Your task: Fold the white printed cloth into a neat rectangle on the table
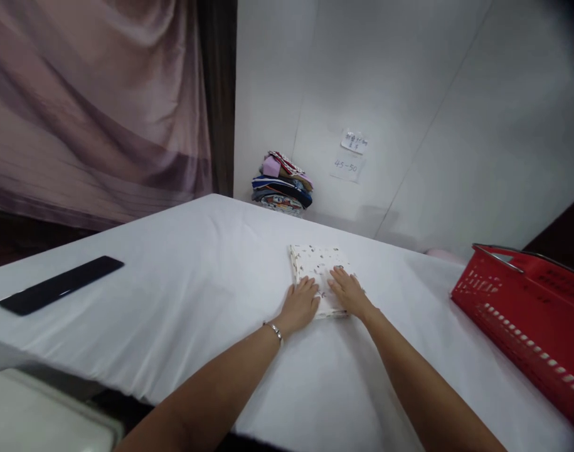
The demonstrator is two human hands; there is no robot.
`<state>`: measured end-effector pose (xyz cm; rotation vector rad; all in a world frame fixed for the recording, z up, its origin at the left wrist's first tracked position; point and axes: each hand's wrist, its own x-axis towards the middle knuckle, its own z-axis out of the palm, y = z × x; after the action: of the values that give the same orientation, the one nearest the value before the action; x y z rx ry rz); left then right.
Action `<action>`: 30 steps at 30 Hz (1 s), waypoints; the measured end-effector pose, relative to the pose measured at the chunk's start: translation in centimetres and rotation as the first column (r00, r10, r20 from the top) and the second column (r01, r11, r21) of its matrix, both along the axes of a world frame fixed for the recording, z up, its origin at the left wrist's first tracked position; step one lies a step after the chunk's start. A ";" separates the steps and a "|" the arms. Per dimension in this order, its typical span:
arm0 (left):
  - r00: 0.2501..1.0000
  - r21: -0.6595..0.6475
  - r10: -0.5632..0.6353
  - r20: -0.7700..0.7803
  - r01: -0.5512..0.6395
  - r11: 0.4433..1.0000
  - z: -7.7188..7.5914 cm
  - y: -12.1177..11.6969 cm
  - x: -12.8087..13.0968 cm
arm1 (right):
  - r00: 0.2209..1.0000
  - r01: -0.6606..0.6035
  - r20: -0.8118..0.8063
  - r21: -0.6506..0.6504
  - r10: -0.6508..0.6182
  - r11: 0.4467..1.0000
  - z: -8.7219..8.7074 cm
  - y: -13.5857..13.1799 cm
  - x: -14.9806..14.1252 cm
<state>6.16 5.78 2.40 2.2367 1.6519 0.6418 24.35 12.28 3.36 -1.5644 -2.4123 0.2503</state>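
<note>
Our left hand and right hand, two in all, lie flat and unclenched on one folded cloth near the far edge of the table. We have room leftward to one black strip; one red basket stands rightward.

From my head, near the table, I am looking forward and down across it, facing the wall behind it.

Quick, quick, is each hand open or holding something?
Left hand: open, palm down on the folded patterned cloth.
Right hand: open, palm down on it too.
</note>
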 end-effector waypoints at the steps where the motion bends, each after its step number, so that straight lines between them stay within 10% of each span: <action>1: 1.000 -0.005 -0.001 0.012 0.001 1.000 -0.1 0.0 0.0 | 1.000 -0.007 -0.011 -0.011 0.007 1.000 -0.1 0.5 -0.7; 13: 0.955 0.102 0.079 0.286 -0.113 0.988 -2.8 2.5 -1.3 | 0.980 0.041 0.197 -0.118 -0.017 0.992 -2.3 1.7 -2.3; 19: 0.780 -0.325 0.475 0.407 -0.362 0.873 -0.4 5.5 -3.9 | 0.979 0.050 0.205 -0.151 -0.018 0.987 -2.1 1.9 -2.4; 30: 0.790 -0.397 0.529 0.311 -0.398 0.827 -0.3 8.3 -3.5 | 0.989 -0.095 0.100 -0.103 0.105 0.990 -1.7 5.7 -6.2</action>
<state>2.69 14.13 2.15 1.3468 1.9245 0.8273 18.14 18.02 1.67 -1.5346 -2.6010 0.3175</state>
